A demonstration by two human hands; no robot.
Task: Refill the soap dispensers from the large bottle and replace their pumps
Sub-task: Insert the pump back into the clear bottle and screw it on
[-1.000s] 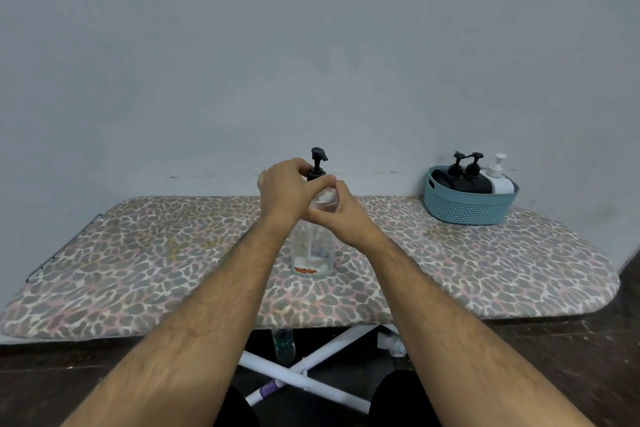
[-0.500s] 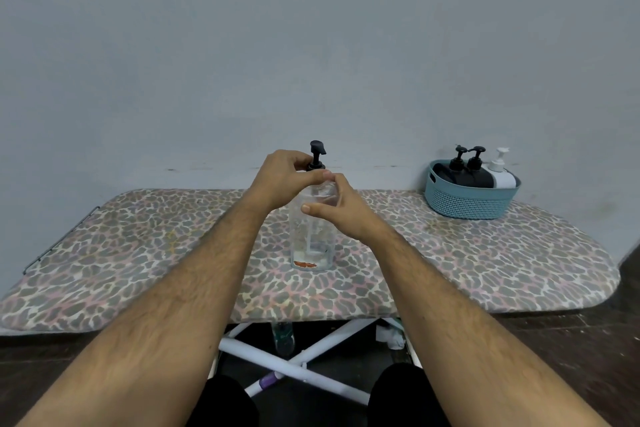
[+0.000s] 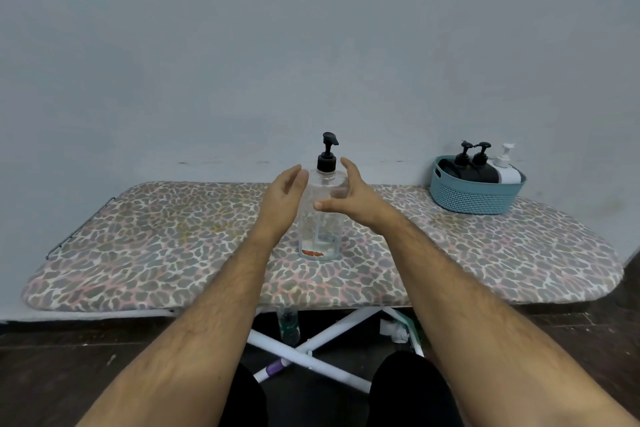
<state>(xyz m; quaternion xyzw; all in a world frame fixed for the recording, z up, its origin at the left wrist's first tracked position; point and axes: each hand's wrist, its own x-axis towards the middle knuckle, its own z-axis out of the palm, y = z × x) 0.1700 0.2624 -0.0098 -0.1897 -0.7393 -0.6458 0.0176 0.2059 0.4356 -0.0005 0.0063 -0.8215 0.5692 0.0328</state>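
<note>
A tall clear bottle (image 3: pixel 320 229) with a black pump (image 3: pixel 327 152) stands upright in the middle of the leopard-print ironing board (image 3: pixel 156 246). Only a little liquid shows at its bottom. My left hand (image 3: pixel 284 198) hovers just left of the bottle's shoulder, fingers relaxed and spread. My right hand (image 3: pixel 346 194) is in front of and to the right of the bottle, fingers extended, thumb pointing left across the glass. Neither hand grips the bottle. At the back right, a teal basket (image 3: pixel 474 196) holds two black dispensers (image 3: pixel 479 166) and a white dispenser (image 3: pixel 506 168), all with pumps on.
The board stands against a pale wall (image 3: pixel 311 45). Under it are white crossed legs (image 3: pixel 311 350), a small bottle (image 3: pixel 288 322) and crumpled paper (image 3: pixel 394 331) on a dark floor. My knees (image 3: pixel 408 388) are at the bottom.
Both hands have let go: the left came off the black pump collar and the right off the bottle's shoulder. They now hang open on either side of it.
</note>
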